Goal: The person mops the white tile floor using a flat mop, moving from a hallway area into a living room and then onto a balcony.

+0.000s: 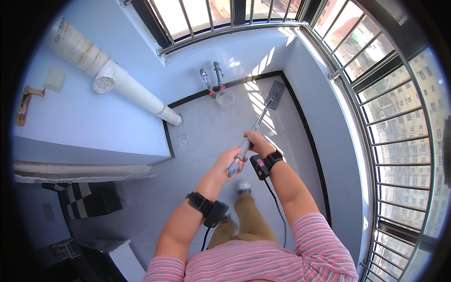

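Observation:
Both my hands grip the handle of a flat mop (243, 149). My left hand (229, 163) is closed round the grip close to its rounded end, palm partly turned up. Farther along the pole, my right hand (256, 141) holds it where the thick grey grip meets the metal tube. The pole slants away to the upper right, and its grey rectangular mop head (275, 95) lies on the tiled floor near the far right corner, beside stripes of sunlight. A black device is strapped to each of my wrists.
Two water taps (211, 79) stand at the far wall above a clear plastic bowl (225, 99). A white drainpipe (141, 92) meets the floor at left, near a floor drain (182, 140). Barred windows (401, 123) line the right. A dark checked cloth (90, 200) is at lower left.

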Action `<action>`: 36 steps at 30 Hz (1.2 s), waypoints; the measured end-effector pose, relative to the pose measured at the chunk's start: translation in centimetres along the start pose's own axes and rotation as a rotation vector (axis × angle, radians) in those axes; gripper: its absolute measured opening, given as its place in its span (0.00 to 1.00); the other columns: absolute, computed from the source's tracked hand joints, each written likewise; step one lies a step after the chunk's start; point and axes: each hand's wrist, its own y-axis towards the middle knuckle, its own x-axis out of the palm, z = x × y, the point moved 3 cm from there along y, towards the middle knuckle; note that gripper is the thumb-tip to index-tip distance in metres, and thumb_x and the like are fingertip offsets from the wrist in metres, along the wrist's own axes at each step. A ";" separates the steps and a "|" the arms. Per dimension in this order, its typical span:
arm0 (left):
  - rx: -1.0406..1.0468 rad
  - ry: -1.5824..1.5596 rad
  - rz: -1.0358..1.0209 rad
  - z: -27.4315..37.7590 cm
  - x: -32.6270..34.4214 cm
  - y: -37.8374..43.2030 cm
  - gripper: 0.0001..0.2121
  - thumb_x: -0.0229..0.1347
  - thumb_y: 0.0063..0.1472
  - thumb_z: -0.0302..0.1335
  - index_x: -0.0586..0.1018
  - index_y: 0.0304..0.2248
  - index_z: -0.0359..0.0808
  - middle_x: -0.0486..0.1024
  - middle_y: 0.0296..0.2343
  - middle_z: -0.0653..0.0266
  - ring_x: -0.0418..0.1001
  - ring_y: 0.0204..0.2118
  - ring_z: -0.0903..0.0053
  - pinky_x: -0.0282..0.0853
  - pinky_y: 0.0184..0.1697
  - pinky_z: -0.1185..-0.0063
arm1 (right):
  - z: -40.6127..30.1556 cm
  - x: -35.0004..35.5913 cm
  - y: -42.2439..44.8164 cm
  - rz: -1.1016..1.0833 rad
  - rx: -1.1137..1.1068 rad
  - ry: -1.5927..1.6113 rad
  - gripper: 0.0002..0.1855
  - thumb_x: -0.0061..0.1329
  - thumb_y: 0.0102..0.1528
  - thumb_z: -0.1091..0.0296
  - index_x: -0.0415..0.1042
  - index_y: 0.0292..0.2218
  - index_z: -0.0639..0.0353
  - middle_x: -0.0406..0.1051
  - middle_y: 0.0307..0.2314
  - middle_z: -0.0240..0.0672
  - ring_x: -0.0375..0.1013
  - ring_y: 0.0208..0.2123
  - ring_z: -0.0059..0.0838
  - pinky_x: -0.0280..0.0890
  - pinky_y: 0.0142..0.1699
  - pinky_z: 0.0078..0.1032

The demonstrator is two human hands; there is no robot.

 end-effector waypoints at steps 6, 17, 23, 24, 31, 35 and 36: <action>-0.001 -0.060 -0.002 -0.9 -0.5 -0.8 0.15 0.36 0.56 0.29 0.57 0.44 0.44 0.63 0.20 0.61 0.58 0.13 0.86 0.57 0.13 0.89 | 0.4 0.7 -0.4 0.004 -0.017 -0.136 0.09 0.42 0.38 0.70 0.61 0.23 0.66 0.61 0.16 0.38 0.63 0.15 0.31 0.59 0.16 0.27; 0.051 -0.191 0.007 -5.1 -4.1 -6.5 0.16 0.36 0.56 0.29 0.55 0.45 0.47 0.62 0.21 0.61 0.58 0.13 0.84 0.57 0.13 0.87 | 4.3 5.6 -5.0 -0.103 -0.019 -0.331 0.07 0.41 0.36 0.72 0.61 0.20 0.66 0.58 0.12 0.36 0.59 0.10 0.29 0.54 0.12 0.27; 0.076 -0.274 0.037 -7.3 -7.4 -10.3 0.15 0.38 0.55 0.29 0.56 0.44 0.48 0.62 0.21 0.61 0.58 0.13 0.84 0.57 0.13 0.86 | 7.1 9.2 -8.0 -0.203 -0.022 -0.463 0.07 0.39 0.37 0.72 0.60 0.19 0.69 0.60 0.11 0.41 0.60 0.09 0.31 0.50 0.10 0.27; 0.080 -0.269 0.048 -7.6 -7.9 -11.0 0.14 0.37 0.55 0.29 0.56 0.43 0.48 0.62 0.21 0.61 0.58 0.13 0.84 0.57 0.13 0.86 | 7.7 9.7 -8.3 -0.206 -0.018 -0.478 0.07 0.39 0.37 0.72 0.60 0.19 0.69 0.60 0.11 0.42 0.60 0.09 0.32 0.50 0.10 0.28; 0.082 -0.147 0.062 -9.7 -13.6 -16.2 0.13 0.36 0.56 0.29 0.58 0.42 0.43 0.62 0.19 0.61 0.58 0.10 0.85 0.58 0.10 0.86 | 13.8 14.4 -11.6 -0.073 0.028 -0.413 0.08 0.36 0.38 0.74 0.60 0.18 0.72 0.60 0.10 0.44 0.62 0.10 0.34 0.53 0.10 0.29; 0.059 -0.150 0.103 -10.4 -17.1 -19.9 0.14 0.36 0.56 0.29 0.56 0.43 0.43 0.62 0.20 0.60 0.58 0.10 0.85 0.58 0.10 0.85 | 16.7 17.5 -14.2 -0.060 0.024 -0.391 0.08 0.36 0.38 0.74 0.60 0.18 0.71 0.60 0.11 0.44 0.61 0.09 0.34 0.53 0.11 0.29; 0.048 -0.134 0.120 -10.5 -17.7 -21.2 0.15 0.36 0.56 0.29 0.56 0.44 0.43 0.62 0.20 0.60 0.58 0.11 0.86 0.58 0.10 0.86 | 17.2 18.3 -15.0 -0.078 0.056 -0.375 0.08 0.38 0.38 0.73 0.60 0.20 0.71 0.61 0.12 0.44 0.62 0.11 0.34 0.54 0.11 0.28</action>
